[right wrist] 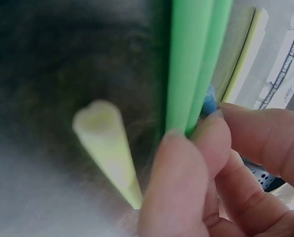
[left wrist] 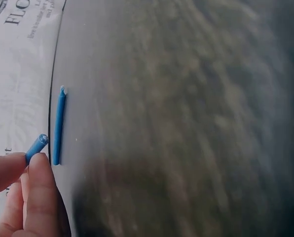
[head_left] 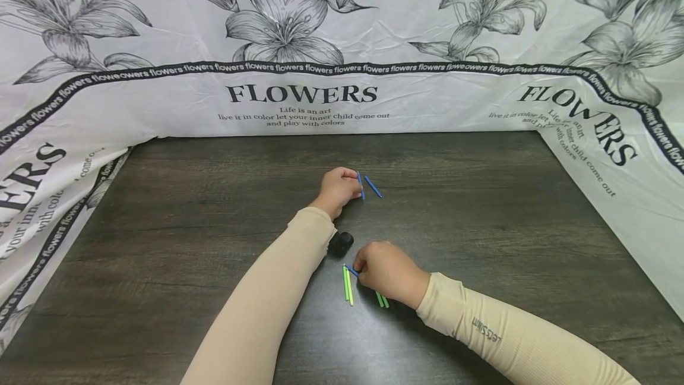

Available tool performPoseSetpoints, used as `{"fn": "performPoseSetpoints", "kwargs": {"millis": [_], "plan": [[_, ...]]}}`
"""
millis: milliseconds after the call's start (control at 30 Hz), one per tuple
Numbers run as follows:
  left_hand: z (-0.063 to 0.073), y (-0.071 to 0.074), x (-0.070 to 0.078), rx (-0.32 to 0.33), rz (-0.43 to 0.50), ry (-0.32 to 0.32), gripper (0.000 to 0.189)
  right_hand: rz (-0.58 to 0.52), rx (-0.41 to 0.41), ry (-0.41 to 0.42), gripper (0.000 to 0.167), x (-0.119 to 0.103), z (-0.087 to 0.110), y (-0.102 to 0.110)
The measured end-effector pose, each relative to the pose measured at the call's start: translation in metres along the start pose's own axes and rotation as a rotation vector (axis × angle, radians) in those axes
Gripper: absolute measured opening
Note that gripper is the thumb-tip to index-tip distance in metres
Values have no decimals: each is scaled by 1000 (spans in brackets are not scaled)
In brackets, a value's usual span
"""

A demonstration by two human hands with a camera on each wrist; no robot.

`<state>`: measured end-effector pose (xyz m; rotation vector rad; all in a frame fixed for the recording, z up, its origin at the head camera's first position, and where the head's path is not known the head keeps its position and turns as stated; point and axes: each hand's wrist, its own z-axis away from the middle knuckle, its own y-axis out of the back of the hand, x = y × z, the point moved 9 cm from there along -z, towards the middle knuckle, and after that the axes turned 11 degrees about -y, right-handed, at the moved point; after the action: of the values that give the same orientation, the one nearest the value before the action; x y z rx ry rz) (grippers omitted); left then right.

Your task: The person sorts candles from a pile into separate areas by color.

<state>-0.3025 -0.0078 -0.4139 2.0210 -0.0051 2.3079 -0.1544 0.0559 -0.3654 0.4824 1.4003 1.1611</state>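
My left hand (head_left: 338, 190) pinches a thin blue candle (left wrist: 37, 147) between thumb and fingertips, tilted a little off upright. Just right of it, a second blue candle (head_left: 373, 186) lies on the dark table, its pale wick end showing in the left wrist view. Nearer the front, my right hand (head_left: 391, 272) pinches another blue candle (head_left: 352, 270), mostly hidden by its fingers. Beside its tip lie a green candle (head_left: 345, 283) and a yellow-green candle (head_left: 350, 289). Green candles (head_left: 382, 299) stick out from under the right hand; in the right wrist view they are close to its fingertips.
The dark wood-grain table (head_left: 214, 195) is bordered by a white cloth (head_left: 459, 106) printed with flowers and lettering at the back and sides. A small black device (head_left: 342, 243) sits at the left sleeve's cuff, between the two arms.
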Motion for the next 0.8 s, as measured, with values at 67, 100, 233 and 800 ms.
{"fn": "performPoseSetpoints", "kwargs": {"millis": [67,100,233,800], "plan": [[-1,-2,0,-3,8,-3,31,-3,-2,-3,15,0,0,0],[-1,-2,-1,-4,6,-3,31,-4,-7,-6,15,0,0,-1],[-3,-5,0,-11,-5,-3,30,-12,-16,-7,15,1,0,-1],[-7,-11,1,-16,-43,-26,28,13,-2,4,16,2,0,-3]]}}
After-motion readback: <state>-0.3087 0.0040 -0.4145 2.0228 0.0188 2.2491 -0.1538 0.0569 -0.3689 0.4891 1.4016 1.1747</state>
